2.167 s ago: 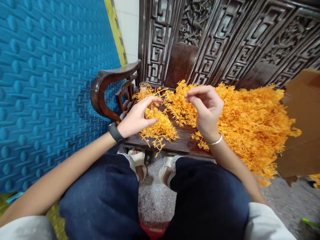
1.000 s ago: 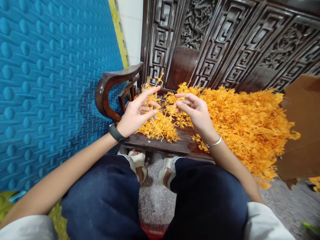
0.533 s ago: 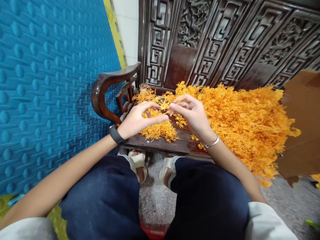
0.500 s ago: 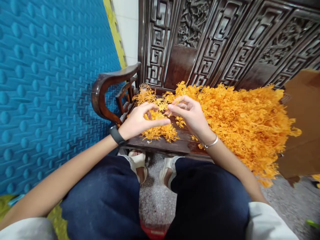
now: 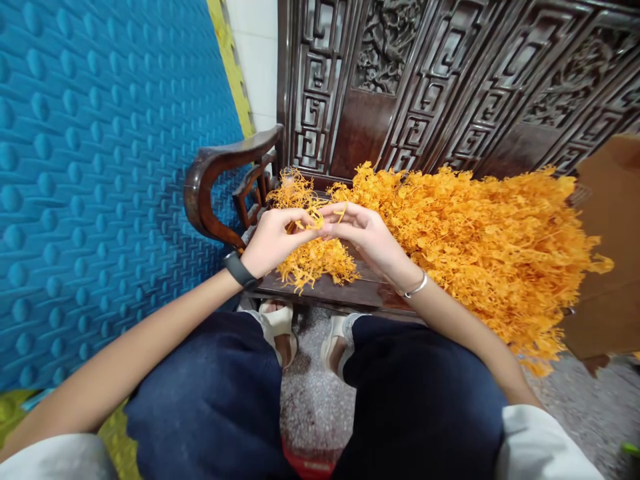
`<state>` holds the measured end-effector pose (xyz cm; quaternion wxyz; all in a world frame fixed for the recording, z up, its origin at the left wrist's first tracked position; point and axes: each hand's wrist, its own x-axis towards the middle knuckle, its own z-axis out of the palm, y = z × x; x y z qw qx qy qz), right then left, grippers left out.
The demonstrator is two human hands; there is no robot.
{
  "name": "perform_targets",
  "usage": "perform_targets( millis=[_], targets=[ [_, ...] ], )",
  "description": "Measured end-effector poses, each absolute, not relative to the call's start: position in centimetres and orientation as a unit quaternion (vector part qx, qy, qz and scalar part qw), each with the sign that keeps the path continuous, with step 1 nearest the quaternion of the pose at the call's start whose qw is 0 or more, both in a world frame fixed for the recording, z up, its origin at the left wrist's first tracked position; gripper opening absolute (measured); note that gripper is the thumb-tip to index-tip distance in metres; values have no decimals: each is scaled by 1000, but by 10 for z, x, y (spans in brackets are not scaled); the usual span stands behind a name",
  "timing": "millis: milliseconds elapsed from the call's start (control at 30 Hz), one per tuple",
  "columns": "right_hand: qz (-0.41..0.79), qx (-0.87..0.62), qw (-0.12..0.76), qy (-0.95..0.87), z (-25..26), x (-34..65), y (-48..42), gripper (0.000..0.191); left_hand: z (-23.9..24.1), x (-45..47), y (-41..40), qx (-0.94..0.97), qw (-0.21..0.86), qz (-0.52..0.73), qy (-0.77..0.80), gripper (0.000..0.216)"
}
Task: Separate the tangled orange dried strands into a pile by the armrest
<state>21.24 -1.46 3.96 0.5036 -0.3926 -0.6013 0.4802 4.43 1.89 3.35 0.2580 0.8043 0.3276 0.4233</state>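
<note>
My left hand (image 5: 276, 241) and my right hand (image 5: 371, 239) meet over the dark wooden bench seat (image 5: 370, 291). Pinched between the fingertips of both is a small yellow-orange artificial flower sprig (image 5: 316, 216), with thin curling strands. Below them lies a small heap of similar orange sprigs (image 5: 320, 261). Close by on the right, a much larger mound of orange sprigs (image 5: 490, 247) covers the seat. My right fingertips partly hide the sprig's far end.
A curved wooden armrest (image 5: 205, 177) stands left of my hands, and a carved backrest (image 5: 365, 127) rises behind. Blue textured matting (image 5: 110, 180) spreads on the left. A brown cardboard piece (image 5: 607, 267) borders the mound at right.
My hands have come together; they were slightly apart before. The left thumb and fingers have closed from a wide gap onto the sprig, and the right hand has moved slightly down and left.
</note>
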Motion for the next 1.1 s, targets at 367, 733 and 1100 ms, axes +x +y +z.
perform_targets(
  millis=[367,733,1100],
  targets=[
    [409,-413,545,-605,34,213,-10,21,32,44,17,786,269,414,373,29],
    [472,-387,530,-588,41,204,-16,16,27,46,16,799,191,447,354,42],
    [352,-385,586,-620,42,205,-15,13,33,46,14,736,280,511,344,22]
  ],
)
